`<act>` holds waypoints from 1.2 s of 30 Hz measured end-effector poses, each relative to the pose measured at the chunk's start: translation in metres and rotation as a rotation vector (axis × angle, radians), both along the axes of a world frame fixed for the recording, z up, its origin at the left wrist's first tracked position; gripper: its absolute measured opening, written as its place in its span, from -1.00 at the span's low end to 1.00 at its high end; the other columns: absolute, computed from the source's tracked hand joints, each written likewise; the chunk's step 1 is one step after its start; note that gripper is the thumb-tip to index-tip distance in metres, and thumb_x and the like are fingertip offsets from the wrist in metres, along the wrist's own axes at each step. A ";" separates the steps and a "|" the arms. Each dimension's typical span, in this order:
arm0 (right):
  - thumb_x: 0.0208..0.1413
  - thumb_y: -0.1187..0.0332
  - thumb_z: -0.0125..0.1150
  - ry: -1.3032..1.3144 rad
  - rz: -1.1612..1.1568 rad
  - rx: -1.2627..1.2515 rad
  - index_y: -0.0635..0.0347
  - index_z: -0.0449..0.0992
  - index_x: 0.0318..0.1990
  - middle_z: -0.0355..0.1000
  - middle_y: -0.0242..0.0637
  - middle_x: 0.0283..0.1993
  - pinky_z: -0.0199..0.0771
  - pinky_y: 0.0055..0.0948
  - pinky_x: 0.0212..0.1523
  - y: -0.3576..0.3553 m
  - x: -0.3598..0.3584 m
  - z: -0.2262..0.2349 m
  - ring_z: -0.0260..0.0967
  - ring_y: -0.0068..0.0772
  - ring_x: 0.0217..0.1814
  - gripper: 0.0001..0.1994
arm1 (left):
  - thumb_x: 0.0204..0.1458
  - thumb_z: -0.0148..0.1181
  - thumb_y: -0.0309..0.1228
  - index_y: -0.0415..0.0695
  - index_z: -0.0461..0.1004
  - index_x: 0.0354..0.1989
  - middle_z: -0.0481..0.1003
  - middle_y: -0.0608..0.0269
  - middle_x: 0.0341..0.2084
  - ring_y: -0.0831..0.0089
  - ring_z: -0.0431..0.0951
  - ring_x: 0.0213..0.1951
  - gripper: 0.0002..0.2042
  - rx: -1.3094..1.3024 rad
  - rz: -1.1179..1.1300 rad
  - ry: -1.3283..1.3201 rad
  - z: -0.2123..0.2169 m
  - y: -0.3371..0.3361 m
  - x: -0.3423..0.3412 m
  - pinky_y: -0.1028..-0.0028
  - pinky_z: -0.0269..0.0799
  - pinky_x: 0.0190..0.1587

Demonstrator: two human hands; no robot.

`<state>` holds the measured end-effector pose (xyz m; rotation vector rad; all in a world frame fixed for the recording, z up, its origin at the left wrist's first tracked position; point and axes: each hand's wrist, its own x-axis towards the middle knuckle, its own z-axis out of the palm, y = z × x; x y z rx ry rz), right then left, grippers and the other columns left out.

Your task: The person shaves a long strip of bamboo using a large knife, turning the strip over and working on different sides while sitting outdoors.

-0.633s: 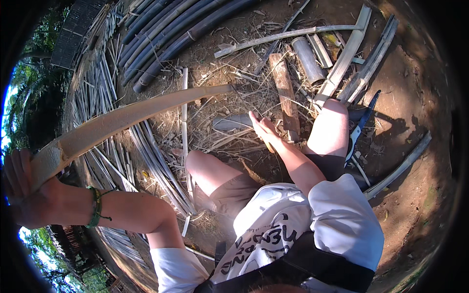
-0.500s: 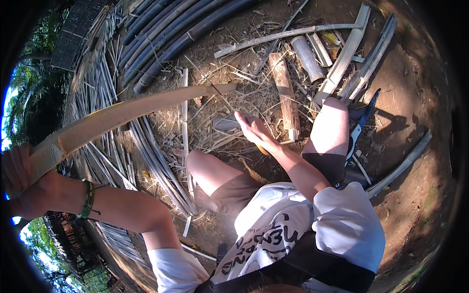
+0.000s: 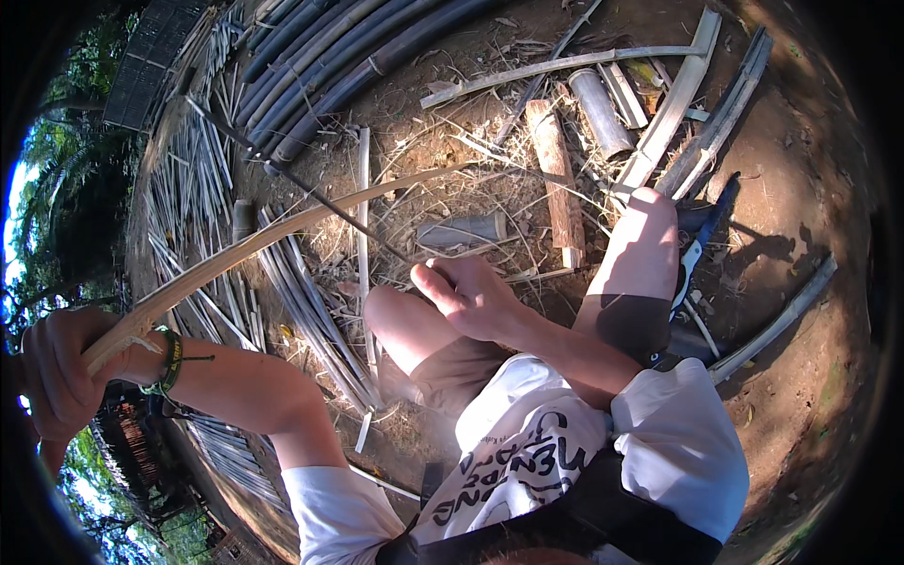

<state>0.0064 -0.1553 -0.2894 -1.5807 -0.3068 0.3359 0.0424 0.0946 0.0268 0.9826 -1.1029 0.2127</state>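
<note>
At the far left, my left hand (image 3: 61, 367) is closed around the near end of a long split bamboo strip (image 3: 282, 226). The strip slants up and away, its narrow edge now toward me. My right hand (image 3: 471, 297) is closed in front of my knees, gripping a machete whose handle is hidden in the fist. Its dark blade (image 3: 320, 200), seen almost edge-on, points to the upper left and crosses the strip in view; whether they touch I cannot tell. A short bamboo piece (image 3: 461, 229) lies on the ground just beyond my right hand.
A wooden log (image 3: 556, 179) and a bamboo tube (image 3: 600, 113) lie ahead, beside split bamboo lengths (image 3: 669, 104). A dark-bladed tool with a white handle (image 3: 690, 256) is by my right knee. Dark poles (image 3: 320, 71) and thin strips (image 3: 188, 207) are stacked left.
The bamboo strip has turned from its broad face to its edge. My right hand has shifted left and nearer, and the blade has swung out to the left across the strip.
</note>
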 end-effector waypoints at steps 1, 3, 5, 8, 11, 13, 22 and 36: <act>0.28 -0.04 0.00 -0.022 0.056 0.036 0.28 0.43 -0.58 0.29 -0.12 -0.72 0.28 -0.22 -0.52 -0.007 -0.004 0.018 0.33 -0.16 -0.64 -0.45 | -0.01 0.14 -0.53 -0.33 0.37 -0.47 0.40 0.12 -0.61 0.44 0.40 -0.59 -0.88 -0.008 -0.075 -0.008 -0.006 -0.009 0.004 0.51 0.30 -0.47; 0.30 0.02 -0.02 -0.071 0.114 0.080 0.29 0.37 -0.58 0.22 -0.17 -0.71 0.21 -0.28 -0.53 -0.013 -0.013 0.026 0.21 -0.34 -0.63 -0.48 | -0.01 0.14 -0.53 -0.32 0.37 -0.48 0.40 0.13 -0.62 0.45 0.40 -0.60 -0.88 -0.004 -0.203 -0.034 -0.010 -0.036 0.004 0.51 0.29 -0.47; 0.35 0.13 -0.06 -0.119 0.120 0.079 0.28 0.26 -0.59 0.08 -0.29 -0.69 0.10 -0.41 -0.56 -0.014 -0.020 0.016 0.00 -0.63 -0.59 -0.52 | -0.01 0.14 -0.53 -0.31 0.37 -0.48 0.40 0.14 -0.63 0.46 0.39 -0.60 -0.88 0.009 -0.260 -0.053 -0.016 -0.053 0.001 0.52 0.28 -0.48; 0.34 0.13 -0.05 0.196 -0.036 0.164 0.27 0.25 -0.58 0.07 -0.28 -0.69 0.10 -0.43 -0.56 -0.009 -0.028 -0.037 0.00 -0.64 -0.59 -0.53 | -0.01 0.15 -0.53 -0.30 0.37 -0.49 0.39 0.16 -0.63 0.47 0.39 -0.61 -0.88 0.020 -0.312 -0.071 -0.015 -0.071 0.000 0.53 0.27 -0.49; 0.32 0.13 -0.02 0.137 0.021 0.200 0.27 0.34 -0.52 0.07 -0.25 -0.67 0.14 -0.41 -0.57 -0.018 -0.028 0.024 0.04 -0.59 -0.61 -0.57 | -0.01 0.15 -0.53 -0.29 0.36 -0.49 0.39 0.17 -0.64 0.48 0.38 -0.62 -0.88 0.038 -0.314 -0.075 -0.019 -0.075 -0.006 0.54 0.26 -0.50; 0.27 0.10 0.06 0.003 0.099 0.182 0.28 0.40 -0.48 0.12 -0.21 -0.68 0.19 -0.36 -0.59 -0.017 -0.032 0.044 0.05 -0.49 -0.65 -0.59 | -0.01 0.16 -0.53 -0.28 0.36 -0.49 0.39 0.19 -0.65 0.49 0.37 -0.62 -0.88 0.036 -0.311 -0.078 -0.015 -0.077 -0.012 0.54 0.25 -0.51; 0.12 0.27 0.18 -0.735 -0.147 -0.795 0.14 0.33 0.25 0.26 -0.28 -0.59 0.29 -0.24 -0.57 -0.025 -0.019 -0.081 0.22 -0.25 -0.67 -0.48 | -0.01 0.17 -0.53 -0.25 0.36 -0.51 0.37 0.23 -0.67 0.53 0.35 -0.65 -0.87 0.041 -0.357 -0.099 -0.014 -0.088 -0.016 0.57 0.21 -0.54; 0.35 0.09 -0.04 0.094 -0.130 -0.085 0.30 0.38 -0.54 0.13 -0.26 -0.71 0.15 -0.32 -0.52 -0.024 -0.019 -0.044 0.02 -0.50 -0.61 -0.51 | -0.01 0.20 -0.53 -0.19 0.35 -0.54 0.36 0.30 -0.71 0.59 0.32 -0.69 -0.86 0.037 -0.376 -0.080 -0.008 -0.093 -0.021 0.61 0.15 -0.59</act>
